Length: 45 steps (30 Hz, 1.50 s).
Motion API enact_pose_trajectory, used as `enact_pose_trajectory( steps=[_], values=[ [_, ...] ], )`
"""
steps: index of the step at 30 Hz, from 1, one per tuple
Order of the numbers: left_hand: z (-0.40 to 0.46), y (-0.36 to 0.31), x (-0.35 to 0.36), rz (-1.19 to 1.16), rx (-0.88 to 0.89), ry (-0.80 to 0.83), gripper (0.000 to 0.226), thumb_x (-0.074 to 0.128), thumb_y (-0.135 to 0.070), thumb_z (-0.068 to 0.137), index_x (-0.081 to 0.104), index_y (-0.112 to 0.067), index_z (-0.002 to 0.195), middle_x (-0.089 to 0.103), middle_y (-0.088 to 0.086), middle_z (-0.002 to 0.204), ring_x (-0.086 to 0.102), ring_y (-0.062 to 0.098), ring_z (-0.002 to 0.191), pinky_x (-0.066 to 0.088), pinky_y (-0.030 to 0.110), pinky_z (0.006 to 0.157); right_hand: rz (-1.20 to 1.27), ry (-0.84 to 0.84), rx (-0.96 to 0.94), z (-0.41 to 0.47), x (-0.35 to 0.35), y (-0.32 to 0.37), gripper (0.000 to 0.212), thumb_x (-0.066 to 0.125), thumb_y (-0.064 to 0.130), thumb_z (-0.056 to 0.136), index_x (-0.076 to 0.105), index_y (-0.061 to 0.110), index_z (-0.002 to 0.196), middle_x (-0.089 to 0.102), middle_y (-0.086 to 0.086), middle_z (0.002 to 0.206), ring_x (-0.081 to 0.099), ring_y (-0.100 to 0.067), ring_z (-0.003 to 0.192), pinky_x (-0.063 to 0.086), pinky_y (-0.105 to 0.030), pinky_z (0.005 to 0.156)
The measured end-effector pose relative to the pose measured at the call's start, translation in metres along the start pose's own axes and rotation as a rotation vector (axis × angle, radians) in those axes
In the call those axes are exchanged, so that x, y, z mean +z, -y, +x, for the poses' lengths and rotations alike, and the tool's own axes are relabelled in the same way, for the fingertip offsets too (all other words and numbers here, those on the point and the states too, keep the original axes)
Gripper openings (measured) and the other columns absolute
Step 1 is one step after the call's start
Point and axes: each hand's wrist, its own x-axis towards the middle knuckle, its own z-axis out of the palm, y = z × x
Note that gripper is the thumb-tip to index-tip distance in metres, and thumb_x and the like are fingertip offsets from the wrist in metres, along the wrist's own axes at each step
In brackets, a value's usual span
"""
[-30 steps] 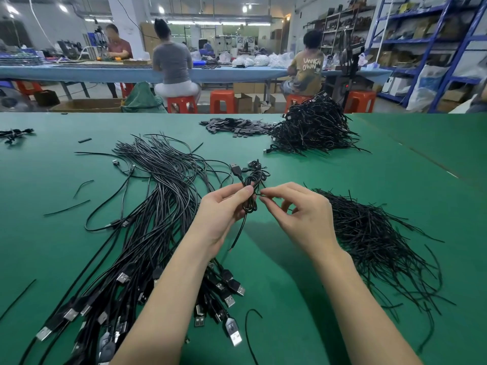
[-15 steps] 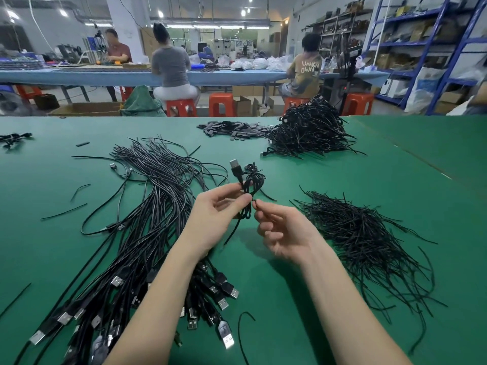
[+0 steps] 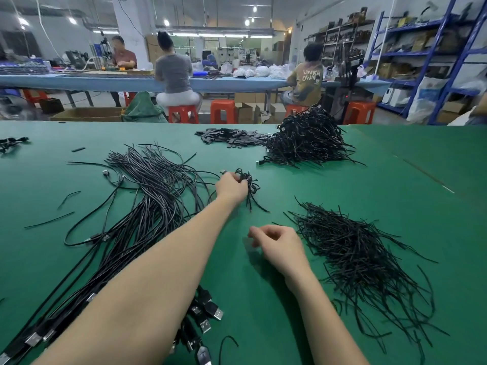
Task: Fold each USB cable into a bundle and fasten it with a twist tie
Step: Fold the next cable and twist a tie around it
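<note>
A: Two hands up. Left hand [image 3: 232,187] is reached out toward the far side, fingers curled round the tied cable bundle [image 3: 249,184], which sits just above or on the green table [image 3: 395,185] — can't tell which. Right hand [image 3: 279,246] hangs near the table, fingers loosely curled, holding nothing I can see.

B: Where's the rest?

A: Loose USB cables [image 3: 147,201] lie fanned out on the left, plugs toward the near edge. Twist ties [image 3: 355,248] are heaped on the right, just beside the right hand. Finished pile [image 3: 308,143] sits at the far edge, well apart from the bundle.

B: Risks?

A: Guessing: if it's dropped short, the bundle lands between the piles, near the loose cables, and its trailing tail could snag them. A loosely twisted tie could also spring open on landing. Can't judge the tie's tightness, too small.

B: Versus a second ago?

A: Both hands were together at centre then, pinching the bundle, the right working the tie. Now the right has let go and dropped back, and the left has carried the bundle away from the body, toward the finished pile.
</note>
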Motion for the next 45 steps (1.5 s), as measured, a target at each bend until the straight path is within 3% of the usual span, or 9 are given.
enact_pose_trajectory(
  steps=[8,13,17,21,25,29,34,39,45],
  values=[
    [0.004,0.001,0.016,0.347,0.179,0.189,0.053,0.047,-0.046,0.1,0.047,-0.018,0.145,0.052,0.01,0.145,0.034,0.034,0.139,0.03,0.041,0.115,-0.107,-0.015,-0.015,0.005,0.003,-0.005,0.024,0.065,0.047,0.085,0.073,0.031,0.069,0.062,0.014,0.055,0.049,0.0,0.046,0.035,-0.023,0.051],
    [-0.039,0.008,-0.006,0.218,0.255,0.115,0.036,0.057,-0.039,0.097,0.062,-0.015,0.122,0.06,0.009,0.131,0.048,0.028,0.126,0.036,0.038,0.11,-0.101,-0.02,-0.005,0.006,0.002,-0.005,0.024,0.067,0.043,0.084,0.075,0.023,0.072,0.069,0.012,0.063,0.054,-0.007,0.057,0.045,-0.027,0.061],
    [-0.097,0.027,-0.021,0.188,0.304,0.217,0.018,0.059,-0.036,0.094,0.07,-0.023,0.101,0.071,-0.004,0.109,0.063,0.017,0.106,0.047,0.031,0.096,-0.054,0.004,-0.014,0.002,0.001,-0.003,0.028,0.065,0.038,0.087,0.074,0.015,0.076,0.066,0.002,0.064,0.062,-0.027,0.067,0.051,-0.035,0.068],
    [-0.119,0.039,-0.037,0.214,0.287,0.161,0.015,0.057,-0.035,0.095,0.066,-0.024,0.098,0.068,-0.005,0.105,0.063,0.017,0.099,0.05,0.036,0.093,-0.024,0.033,-0.009,-0.001,-0.003,0.001,0.02,0.069,0.034,0.087,0.077,0.019,0.076,0.073,0.005,0.071,0.061,-0.015,0.067,0.052,-0.035,0.072],
    [-0.109,0.041,-0.059,0.559,0.363,-0.072,0.027,0.052,-0.033,0.098,0.06,-0.018,0.119,0.056,0.006,0.127,0.047,0.025,0.121,0.041,0.038,0.099,0.042,0.057,0.011,-0.004,-0.004,0.006,0.015,0.072,0.027,0.087,0.078,0.021,0.075,0.075,0.009,0.071,0.059,-0.009,0.059,0.054,-0.036,0.076],
    [-0.103,0.057,-0.067,0.883,0.249,0.065,0.047,0.041,-0.034,0.102,0.04,-0.013,0.144,0.031,0.009,0.158,0.014,0.025,0.151,0.017,0.05,0.12,-0.056,0.048,0.007,-0.006,-0.003,0.006,0.017,0.07,0.031,0.086,0.077,0.024,0.073,0.075,0.012,0.072,0.06,-0.011,0.062,0.057,-0.036,0.078],
    [-0.1,0.059,-0.066,0.859,0.237,0.048,0.039,0.041,-0.035,0.103,0.051,-0.014,0.133,0.047,0.007,0.139,0.043,0.026,0.133,0.016,0.055,0.12,-0.093,0.051,0.008,-0.006,-0.002,0.006,0.015,0.069,0.033,0.087,0.078,0.025,0.078,0.076,0.012,0.075,0.068,-0.015,0.074,0.059,-0.04,0.083],
    [-0.106,0.052,-0.06,0.833,0.354,-0.049,0.034,0.045,-0.034,0.102,0.062,-0.015,0.124,0.05,0.008,0.129,0.047,0.026,0.124,0.019,0.051,0.118,-0.112,0.051,-0.006,-0.004,-0.001,0.005,0.016,0.068,0.033,0.087,0.078,0.025,0.078,0.076,0.013,0.075,0.064,-0.01,0.069,0.057,-0.035,0.079],
    [-0.119,0.014,-0.058,0.243,0.433,0.051,0.025,0.053,-0.018,0.096,0.074,-0.023,0.109,0.061,0.001,0.113,0.064,0.017,0.091,0.047,0.028,0.093,-0.032,0.1,-0.068,-0.005,-0.004,0.007,0.005,0.073,0.027,0.088,0.076,0.024,0.089,0.076,0.005,0.085,0.062,-0.011,0.068,0.053,-0.033,0.076]
  ],
)
